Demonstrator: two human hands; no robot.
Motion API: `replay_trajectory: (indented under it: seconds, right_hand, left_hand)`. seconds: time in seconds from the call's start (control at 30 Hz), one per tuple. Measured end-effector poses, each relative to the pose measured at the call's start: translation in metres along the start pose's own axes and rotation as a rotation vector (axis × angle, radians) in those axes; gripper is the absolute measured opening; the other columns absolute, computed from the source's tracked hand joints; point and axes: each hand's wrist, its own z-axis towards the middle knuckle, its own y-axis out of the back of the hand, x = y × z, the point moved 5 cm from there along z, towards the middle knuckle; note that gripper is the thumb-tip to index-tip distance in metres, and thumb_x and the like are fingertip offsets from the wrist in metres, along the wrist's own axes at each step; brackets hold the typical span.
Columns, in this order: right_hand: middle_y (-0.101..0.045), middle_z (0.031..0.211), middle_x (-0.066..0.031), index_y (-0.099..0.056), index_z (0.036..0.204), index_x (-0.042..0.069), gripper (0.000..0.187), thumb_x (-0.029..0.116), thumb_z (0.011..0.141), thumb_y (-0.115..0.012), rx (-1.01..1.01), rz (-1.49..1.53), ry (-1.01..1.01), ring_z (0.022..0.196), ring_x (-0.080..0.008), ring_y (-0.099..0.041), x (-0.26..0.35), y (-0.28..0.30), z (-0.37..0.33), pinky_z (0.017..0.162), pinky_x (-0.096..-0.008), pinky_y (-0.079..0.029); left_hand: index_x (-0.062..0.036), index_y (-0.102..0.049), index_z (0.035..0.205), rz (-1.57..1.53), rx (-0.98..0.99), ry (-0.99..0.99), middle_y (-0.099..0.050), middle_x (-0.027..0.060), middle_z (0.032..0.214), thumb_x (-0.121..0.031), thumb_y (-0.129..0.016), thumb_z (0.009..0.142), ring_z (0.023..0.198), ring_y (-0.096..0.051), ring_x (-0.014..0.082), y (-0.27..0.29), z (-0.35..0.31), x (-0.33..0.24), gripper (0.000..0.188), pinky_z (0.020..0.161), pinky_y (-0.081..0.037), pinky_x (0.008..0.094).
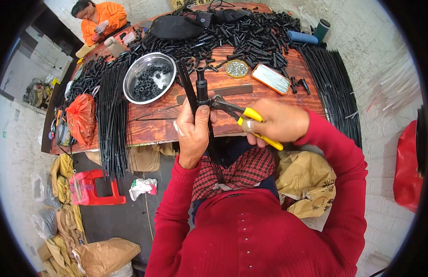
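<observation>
Upright in my left hand [191, 134] is a black tubular fitting [202, 87], gripped together with a bundle of long thin black rods [188, 87]. The rods run down past my wrist toward my lap. My right hand [282, 121] is closed round a pair of pliers with yellow handles [253, 114]. Its dark jaws meet the side of the fitting, just above my left thumb; whether they pinch a pin or wire there is too small to tell. On the wood behind lies a flat dark bar [234, 90].
A steel bowl [127, 83] holds black rings. Beside it are a round dish of small metal bits [237, 69] and an orange-rimmed tray of thin pins [271, 79]. Black fittings [241, 34] heap behind. Rod bundles [113, 106] overhang the table edge. A person in orange [105, 21] works far left.
</observation>
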Motion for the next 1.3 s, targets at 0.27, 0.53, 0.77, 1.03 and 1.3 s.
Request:
replay_trajectory:
  seconds: [0.27, 0.53, 0.77, 1.03, 1.3]
  right_hand:
    - [-0.067, 0.075, -0.0091, -0.058, 0.094, -0.001, 0.013, 0.01, 0.095, -0.05, -0.078, -0.105, 0.024, 0.063, -0.0168, -0.066, 0.009, -0.01, -0.004, 0.059, -0.031, -0.052]
    - [-0.067, 0.099, -0.0157, -0.055, 0.116, -0.005, 0.034, 0.024, 0.1, -0.05, 0.268, 0.167, 0.102, 0.081, -0.0181, -0.068, -0.004, 0.0, 0.005, 0.069, -0.0295, -0.057]
    - [-0.067, 0.1, -0.0165, -0.055, 0.118, -0.007, 0.038, 0.026, 0.099, -0.051, 0.349, 0.124, 0.064, 0.083, -0.0191, -0.068, 0.0, 0.008, 0.006, 0.069, -0.0296, -0.056]
    - [-0.068, 0.091, -0.0138, -0.058, 0.113, -0.007, 0.038, 0.028, 0.1, -0.049, 0.34, 0.121, 0.035, 0.075, -0.0168, -0.066, 0.0, 0.01, 0.005, 0.064, -0.0283, -0.055]
    - [-0.066, 0.076, -0.0083, -0.061, 0.097, -0.005, 0.036, 0.027, 0.102, -0.045, 0.191, 0.011, -0.032, 0.063, -0.0132, -0.063, 0.007, 0.002, 0.001, 0.057, -0.0271, -0.053]
  left_hand:
    - [0.0022, -0.057, 0.118, -0.024, 0.005, 0.017, -0.056, 0.0011, 0.074, -0.023, -0.052, 0.101, 0.064, -0.051, 0.0067, 0.005, -0.004, -0.004, 0.031, 0.058, -0.042, 0.0216]
    - [0.0027, -0.056, 0.12, -0.309, 0.054, 0.107, -0.056, 0.0023, 0.075, -0.034, -0.053, 0.1, 0.067, -0.051, 0.0082, 0.007, -0.008, -0.003, 0.042, 0.06, -0.043, 0.0229]
    - [0.0041, -0.054, 0.121, -0.364, 0.079, 0.118, -0.056, 0.0036, 0.078, -0.035, -0.054, 0.1, 0.067, -0.051, 0.0092, 0.008, -0.007, 0.001, 0.044, 0.059, -0.043, 0.0238]
    - [0.0048, -0.054, 0.121, -0.396, 0.109, 0.119, -0.057, 0.005, 0.078, -0.037, -0.053, 0.1, 0.066, -0.051, 0.0098, 0.007, -0.005, 0.005, 0.047, 0.057, -0.043, 0.0242]
    - [0.0043, -0.055, 0.12, -0.289, 0.132, 0.114, -0.057, 0.0039, 0.074, -0.038, -0.051, 0.101, 0.064, -0.05, 0.0091, 0.001, -0.003, 0.004, 0.047, 0.057, -0.042, 0.0237]
